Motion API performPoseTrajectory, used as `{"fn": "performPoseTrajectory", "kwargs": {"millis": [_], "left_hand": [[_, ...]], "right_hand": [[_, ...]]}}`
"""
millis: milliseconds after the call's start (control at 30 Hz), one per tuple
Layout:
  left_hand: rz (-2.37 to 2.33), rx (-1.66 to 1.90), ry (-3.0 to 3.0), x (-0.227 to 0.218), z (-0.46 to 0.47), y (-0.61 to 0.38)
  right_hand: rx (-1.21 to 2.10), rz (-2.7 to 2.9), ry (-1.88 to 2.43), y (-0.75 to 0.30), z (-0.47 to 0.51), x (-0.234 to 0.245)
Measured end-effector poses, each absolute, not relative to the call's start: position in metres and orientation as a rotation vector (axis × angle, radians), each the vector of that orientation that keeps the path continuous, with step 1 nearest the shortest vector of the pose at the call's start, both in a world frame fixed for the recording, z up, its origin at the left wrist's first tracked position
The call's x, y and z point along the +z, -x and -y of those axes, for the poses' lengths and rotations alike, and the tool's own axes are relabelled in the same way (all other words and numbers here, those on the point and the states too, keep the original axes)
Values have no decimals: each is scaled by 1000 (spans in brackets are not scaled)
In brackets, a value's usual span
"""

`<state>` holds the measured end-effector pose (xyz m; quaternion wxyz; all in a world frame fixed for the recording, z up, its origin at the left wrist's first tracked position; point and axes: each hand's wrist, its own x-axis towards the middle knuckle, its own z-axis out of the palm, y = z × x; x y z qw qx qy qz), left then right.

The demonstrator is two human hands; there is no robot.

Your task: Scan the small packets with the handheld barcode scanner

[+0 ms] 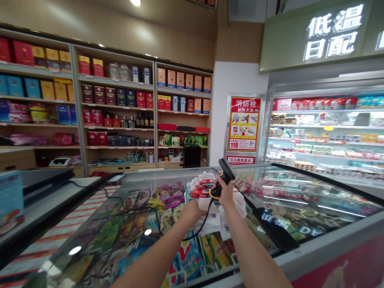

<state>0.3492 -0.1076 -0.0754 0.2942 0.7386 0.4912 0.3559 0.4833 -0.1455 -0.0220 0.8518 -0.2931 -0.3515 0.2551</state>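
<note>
My right hand [225,193] is wrapped round the grip of a black and yellow barcode scanner [226,170], its head raised above the freezer glass. A black cable runs down from the scanner and loops past my left wrist. My left hand [193,212] is closed at the edge of a white package [211,218] with a barcode on it; its fingertips are partly hidden. Just beyond both hands, a stack of red, white and blue packets [201,186] lies on the glass. Crumpled clear plastic [240,204] is beside my right wrist.
Under the sliding glass, the chest freezer [144,236] holds many colourful frozen packs. A counter [39,208] with a dark flat device is at the left. Shelves [117,106] of boxes and bottles line the back wall. A lit chilled display [327,136] stands at the right.
</note>
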Motion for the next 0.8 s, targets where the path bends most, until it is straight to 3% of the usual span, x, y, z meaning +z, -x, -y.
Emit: {"fn": "performPoseTrajectory", "kwargs": {"millis": [300, 500, 800], "left_hand": [[-1005, 1099, -1505, -64, 83, -331], [-942, 1331, -1220, -40, 50, -330], [-911, 1502, -1221, -48, 21, -329]], "right_hand": [[866, 774, 596, -482, 158, -38], [914, 840, 733, -482, 170, -47], [952, 899, 906, -471, 169, -65]]}}
